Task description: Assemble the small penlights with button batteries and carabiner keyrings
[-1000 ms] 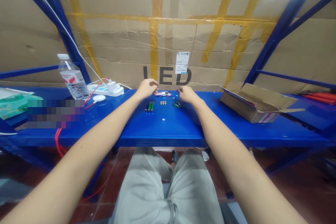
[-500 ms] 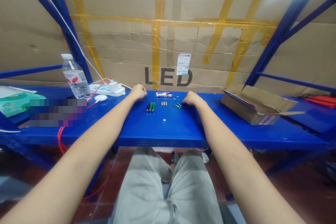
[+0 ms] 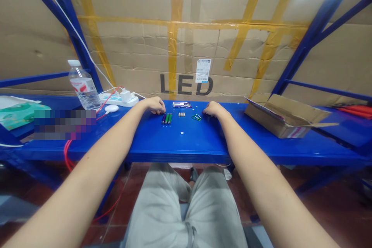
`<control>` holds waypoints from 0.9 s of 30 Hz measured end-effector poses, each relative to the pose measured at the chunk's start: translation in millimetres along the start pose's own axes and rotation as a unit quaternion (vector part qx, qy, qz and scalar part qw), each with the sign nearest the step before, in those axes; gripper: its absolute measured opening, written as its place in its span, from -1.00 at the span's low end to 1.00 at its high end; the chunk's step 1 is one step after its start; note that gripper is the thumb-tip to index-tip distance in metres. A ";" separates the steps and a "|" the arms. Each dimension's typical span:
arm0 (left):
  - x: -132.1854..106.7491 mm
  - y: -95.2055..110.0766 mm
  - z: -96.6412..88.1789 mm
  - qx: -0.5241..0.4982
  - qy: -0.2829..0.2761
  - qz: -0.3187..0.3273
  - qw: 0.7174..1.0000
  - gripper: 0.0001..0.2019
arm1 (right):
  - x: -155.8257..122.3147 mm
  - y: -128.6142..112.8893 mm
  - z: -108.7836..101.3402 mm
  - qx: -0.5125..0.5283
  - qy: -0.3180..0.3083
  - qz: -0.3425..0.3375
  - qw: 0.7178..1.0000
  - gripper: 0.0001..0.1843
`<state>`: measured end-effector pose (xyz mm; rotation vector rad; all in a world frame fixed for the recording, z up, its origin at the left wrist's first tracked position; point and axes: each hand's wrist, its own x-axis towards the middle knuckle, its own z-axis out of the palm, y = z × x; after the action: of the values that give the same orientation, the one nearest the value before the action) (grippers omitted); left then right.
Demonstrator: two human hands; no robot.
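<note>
My left hand (image 3: 156,105) is closed, its fingers bent down beside the upper end of a short row of dark blue and green tubes (image 3: 166,118). What its fingertips hold, if anything, is hidden. On the right, my right hand (image 3: 212,109) rests closed on the table, with a small dark bit showing at its fingertips that I cannot make out. Just left of it lies a green carabiner-like loop (image 3: 196,117). Between the hands are several small round metallic pieces (image 3: 181,114) in a block and a bundle of shiny silver-purple sticks (image 3: 181,105). A white disc (image 3: 182,133) lies nearer me.
The blue table (image 3: 180,145) backs onto a large cardboard sheet (image 3: 139,54). An open cardboard box (image 3: 287,120) stands at right. At left are a water bottle (image 3: 84,87), a white power strip (image 3: 128,100), a white round charger (image 3: 111,109) and red cables (image 3: 67,153).
My left hand has moved slightly right and toward me, closer to the blue and green tubes. My right hand has barely shifted, and the small pieces lie where they were.
</note>
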<state>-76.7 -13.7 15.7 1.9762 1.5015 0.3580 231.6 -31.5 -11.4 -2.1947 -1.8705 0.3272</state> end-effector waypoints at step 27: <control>-6.6 10.2 4.7 0.016 -0.017 -0.005 1.000 -0.88 | 0.8 -0.2 0.6 0.014 -0.004 0.010 1.000 -0.78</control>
<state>-68.4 -23.0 19.4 1.9900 1.5035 0.2952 231.3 -30.7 -11.9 -2.1983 -1.8391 0.3638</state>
